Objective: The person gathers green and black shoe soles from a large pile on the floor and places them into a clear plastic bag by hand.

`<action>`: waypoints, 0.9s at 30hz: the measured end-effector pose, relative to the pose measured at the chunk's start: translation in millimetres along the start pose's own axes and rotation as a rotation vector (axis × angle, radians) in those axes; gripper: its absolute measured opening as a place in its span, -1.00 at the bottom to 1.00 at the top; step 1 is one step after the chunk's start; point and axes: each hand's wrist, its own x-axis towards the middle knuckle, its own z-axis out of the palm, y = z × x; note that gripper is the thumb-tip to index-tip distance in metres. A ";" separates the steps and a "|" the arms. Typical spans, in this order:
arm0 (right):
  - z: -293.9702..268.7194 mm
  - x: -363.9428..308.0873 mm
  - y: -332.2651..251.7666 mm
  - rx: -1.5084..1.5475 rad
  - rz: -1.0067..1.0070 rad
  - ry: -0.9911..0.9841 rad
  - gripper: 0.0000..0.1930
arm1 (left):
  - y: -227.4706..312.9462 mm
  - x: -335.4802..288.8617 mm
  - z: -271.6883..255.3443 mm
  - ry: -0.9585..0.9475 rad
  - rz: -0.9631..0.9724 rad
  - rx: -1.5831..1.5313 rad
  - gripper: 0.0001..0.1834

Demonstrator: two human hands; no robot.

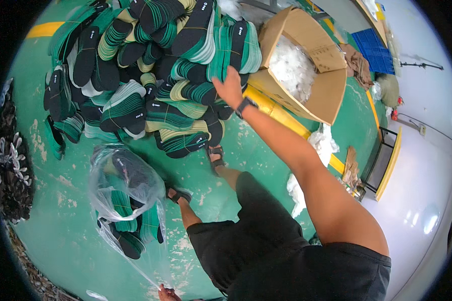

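Gripping clear bag [101, 186] with left hand [169, 294], right hand [229, 89] spread, touching white-printed insoles [235, 47]

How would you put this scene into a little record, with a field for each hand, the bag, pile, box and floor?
Left hand: pinches the edge of a clear plastic bag
Right hand: touches a banded insole bundle; firmness of grip unclear
Bag: on the floor, with green and black insole stacks inside
Pile: many bundled insoles, green, black and cream
Box: open cardboard box right of the pile, holding crumpled whitish plastic
Floor: green floor, worn patches
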 end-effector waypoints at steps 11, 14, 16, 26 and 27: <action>89.7 145.6 -46.3 -0.007 0.807 -0.170 0.17 | 65.3 -5.0 54.1 -0.131 -0.584 0.474 -0.69; 90.1 148.7 -16.4 -0.039 0.773 -0.198 0.25 | 74.7 0.9 73.0 0.099 -0.773 0.036 -0.80; 73.8 166.6 15.6 0.154 0.708 -0.292 0.23 | 67.2 14.1 82.9 0.354 -0.950 -0.357 -0.81; 105.1 185.3 -40.6 0.359 0.799 -0.147 0.52 | 100.4 37.3 84.6 0.169 -1.073 -0.099 -0.73; 104.5 182.8 -43.3 0.339 0.806 -0.170 0.48 | 95.8 28.6 84.2 0.223 -1.015 -0.198 -0.68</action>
